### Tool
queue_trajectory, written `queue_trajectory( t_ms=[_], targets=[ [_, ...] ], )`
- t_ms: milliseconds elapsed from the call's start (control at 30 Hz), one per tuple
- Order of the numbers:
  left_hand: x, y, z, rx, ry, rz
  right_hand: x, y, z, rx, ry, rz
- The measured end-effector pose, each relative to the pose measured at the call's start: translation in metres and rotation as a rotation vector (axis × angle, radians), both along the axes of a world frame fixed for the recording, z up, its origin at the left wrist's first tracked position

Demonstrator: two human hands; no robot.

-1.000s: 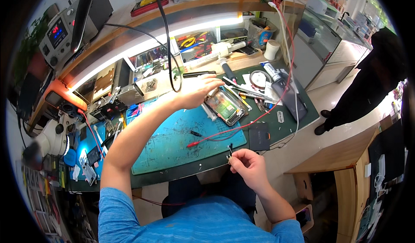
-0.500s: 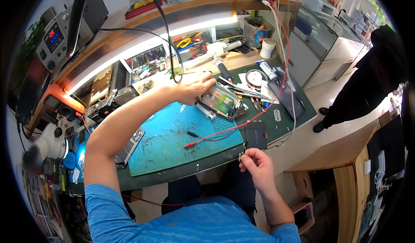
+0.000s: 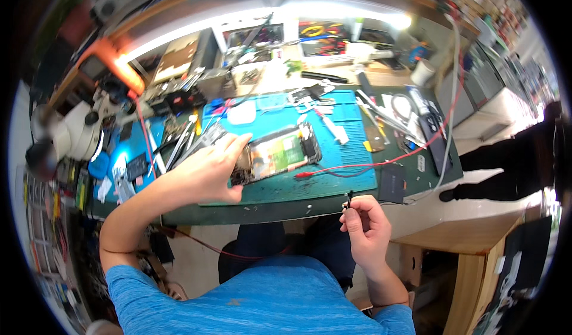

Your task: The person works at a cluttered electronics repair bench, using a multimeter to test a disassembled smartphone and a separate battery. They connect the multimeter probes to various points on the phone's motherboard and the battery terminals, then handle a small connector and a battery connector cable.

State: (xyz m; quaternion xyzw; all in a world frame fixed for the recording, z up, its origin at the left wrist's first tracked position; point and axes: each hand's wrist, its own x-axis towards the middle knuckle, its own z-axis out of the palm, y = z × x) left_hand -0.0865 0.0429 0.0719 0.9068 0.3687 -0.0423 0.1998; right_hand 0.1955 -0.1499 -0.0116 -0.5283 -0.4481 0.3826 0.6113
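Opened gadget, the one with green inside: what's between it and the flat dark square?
In the head view, a red wire crosses the blue mat between the opened gadget and the dark square.

I wear a blue streaked shirt [image 3: 271, 284] with short sleeves [image 3: 138, 293], a small brownish mark [image 3: 234, 303], and dark trousers [image 3: 260, 239].

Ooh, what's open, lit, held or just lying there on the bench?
Device: open, insides showing
Left hand: at the device's left end, grip unclear
Right hand: closed on a small dark part
Light strip: lit
Red clip: lying on the blue mat
Dark phone: lying down, no glow visible
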Motion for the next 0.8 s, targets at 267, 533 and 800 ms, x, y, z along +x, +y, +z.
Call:
queue_trajectory(
  t_ms=[267, 533, 800],
  targets=[
    [-0.041, -0.054, -0.071, 0.243, -0.338, 0.152, -0.054, 0.044, -0.014, 0.013, -0.190, 0.257],
    [-0.053, -0.064, -0.104, 0.287, -0.537, 0.242, -0.087, 0.074, -0.012, -0.038, -0.260, 0.276],
    [-0.060, -0.059, -0.102, 0.234, -0.577, 0.247, -0.094, 0.109, -0.013, 0.404, -0.851, 0.281]
  ],
)
